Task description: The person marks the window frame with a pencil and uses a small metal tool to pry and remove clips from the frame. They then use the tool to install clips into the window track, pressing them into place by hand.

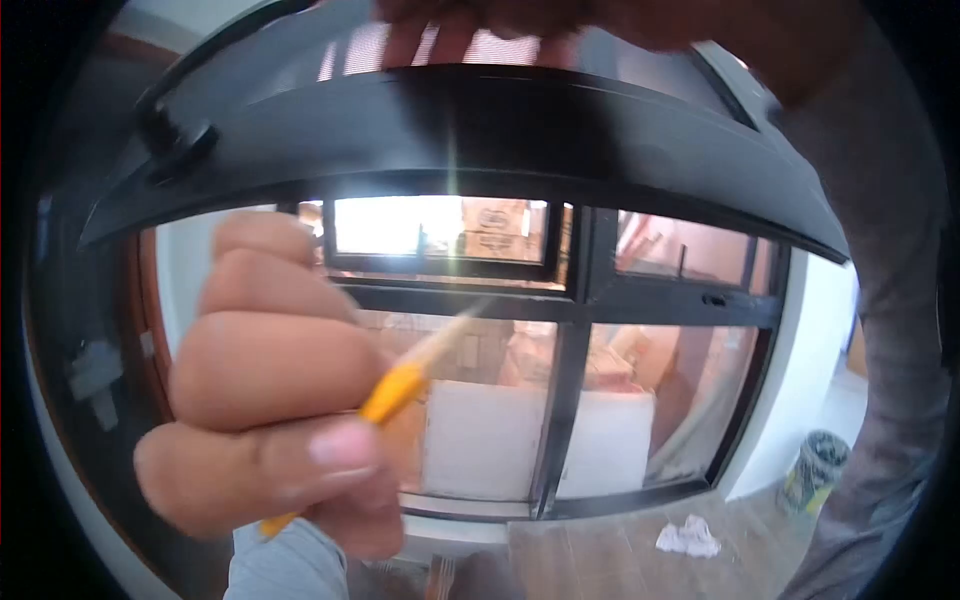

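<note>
My left hand (285, 390) is close to the camera at the left, closed around a slim yellow tool with a pale pointed tip (395, 393). Its tip points up and right; I cannot make out its exact kind. A dark-framed window sash (330, 135) spans the upper view, tilted out towards me. My right hand (500, 15) reaches up from the right and grips this sash near the top edge. Dim light and the image edge partly hide that hand. The tool's tip appears below the sash's lower bar, apart from it.
Behind stands a black window frame (575, 400) with several panes. Pale boards (487, 440) and cartons (500, 230) show through the glass. On the tiled floor are a crumpled white cloth (688, 537) and a patterned bin (815, 470). A black stay arm (180, 145) hangs at upper left.
</note>
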Demonstrator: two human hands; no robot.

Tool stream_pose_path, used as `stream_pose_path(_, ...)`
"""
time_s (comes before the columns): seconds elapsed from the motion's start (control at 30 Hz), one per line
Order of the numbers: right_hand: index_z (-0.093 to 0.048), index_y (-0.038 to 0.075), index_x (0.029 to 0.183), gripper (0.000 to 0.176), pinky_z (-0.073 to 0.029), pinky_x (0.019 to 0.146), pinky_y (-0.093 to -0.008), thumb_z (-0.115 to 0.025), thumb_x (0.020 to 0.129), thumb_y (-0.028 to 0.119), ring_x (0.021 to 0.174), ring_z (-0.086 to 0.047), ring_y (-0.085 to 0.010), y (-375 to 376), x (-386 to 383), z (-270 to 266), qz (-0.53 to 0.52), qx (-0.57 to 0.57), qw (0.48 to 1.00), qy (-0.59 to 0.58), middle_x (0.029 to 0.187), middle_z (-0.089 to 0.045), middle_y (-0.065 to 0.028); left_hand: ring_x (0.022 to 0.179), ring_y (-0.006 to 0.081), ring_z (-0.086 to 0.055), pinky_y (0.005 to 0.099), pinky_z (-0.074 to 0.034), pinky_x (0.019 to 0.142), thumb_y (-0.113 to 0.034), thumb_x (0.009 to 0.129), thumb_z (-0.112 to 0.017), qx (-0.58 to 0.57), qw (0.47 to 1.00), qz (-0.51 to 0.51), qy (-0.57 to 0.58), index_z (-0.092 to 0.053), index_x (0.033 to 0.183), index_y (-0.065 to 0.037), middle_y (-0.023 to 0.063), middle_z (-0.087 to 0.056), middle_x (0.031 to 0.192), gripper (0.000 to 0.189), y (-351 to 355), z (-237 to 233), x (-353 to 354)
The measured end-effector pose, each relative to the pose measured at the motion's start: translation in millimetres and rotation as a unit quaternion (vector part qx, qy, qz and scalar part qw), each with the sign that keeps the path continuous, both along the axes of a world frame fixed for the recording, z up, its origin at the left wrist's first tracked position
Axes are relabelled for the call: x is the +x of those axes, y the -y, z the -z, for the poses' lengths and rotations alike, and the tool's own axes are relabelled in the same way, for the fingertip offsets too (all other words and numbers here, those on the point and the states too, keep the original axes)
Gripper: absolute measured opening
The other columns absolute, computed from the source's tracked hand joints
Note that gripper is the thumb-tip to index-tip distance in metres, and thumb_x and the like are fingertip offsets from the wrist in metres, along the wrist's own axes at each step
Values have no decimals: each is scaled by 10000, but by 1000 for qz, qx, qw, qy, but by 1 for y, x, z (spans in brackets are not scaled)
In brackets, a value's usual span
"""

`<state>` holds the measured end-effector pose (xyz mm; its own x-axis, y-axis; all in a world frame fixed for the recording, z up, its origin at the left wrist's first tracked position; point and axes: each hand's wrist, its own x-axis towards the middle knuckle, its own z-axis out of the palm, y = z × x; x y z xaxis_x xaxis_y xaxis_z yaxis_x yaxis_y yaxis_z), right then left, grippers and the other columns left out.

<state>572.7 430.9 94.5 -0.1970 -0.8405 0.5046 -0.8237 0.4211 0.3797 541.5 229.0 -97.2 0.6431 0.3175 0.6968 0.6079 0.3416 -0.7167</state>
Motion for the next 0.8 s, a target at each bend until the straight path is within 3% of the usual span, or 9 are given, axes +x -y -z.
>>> stream_pose_path(0.1,-683,33,1291,375,-575,813,-349,-524,1021,240,955,-695,-231,-2,14,2,29,-10,999,-24,1180,-727,-140,762,149,-479,394,-332,769,-367,992,-651,-9,996,-89,8,-596,1175,-190,22,-566,879,261,19,-9,23)
stream_pose_path(0.3,-702,-3,1231,337,-573,868,-368,-530,1036,211,975,-703,-253,45,40,20,98,-16,986,-133,1167,-721,-165,740,179,-533,400,-384,722,-326,973,-656,-42,999,-13,9,-628,1131,-118,90,-635,886,263,56,-28,10)
stream_pose_path(0.4,-715,4,1207,346,-557,890,-364,-529,1047,248,960,-698,-244,76,54,34,296,-154,940,-69,1129,-728,-157,686,186,-549,384,-414,664,-390,968,-685,-55,994,61,-65,-631,1125,-99,102,-634,868,336,56,-39,-16)
stream_pose_path(0.53,-745,17,1148,336,-526,869,-355,-540,1050,264,937,-681,-229,99,68,36,363,-260,895,16,1061,-734,-141,628,193,-547,364,-416,612,-475,951,-702,-58,985,90,-135,-624,1119,-73,122,-639,851,443,59,-58,-24)
stream_pose_path(0.63,-761,20,1110,347,-516,819,-349,-543,1058,285,890,-664,-227,92,66,37,342,-255,904,14,1028,-736,-128,652,203,-555,371,-424,613,-475,932,-721,-111,982,19,-155,-604,1141,-56,138,-650,907,482,71,-65,-24)
stream_pose_path(0.73,-764,13,1093,339,-514,796,-340,-569,1048,286,867,-657,-232,102,58,41,398,-304,865,13,1016,-739,-127,657,201,-548,374,-428,605,-430,947,-714,-140,978,-49,-149,-593,1146,-39,152,-651,941,455,76,-63,-19)
stream_pose_path(0.8,-764,5,1084,326,-513,768,-340,-581,1038,271,853,-651,-231,90,50,44,329,-262,907,-41,1016,-740,-126,657,189,-536,371,-429,594,-407,960,-702,-155,976,-47,-148,-583,1149,-18,172,-646,951,449,73,-63,-21)
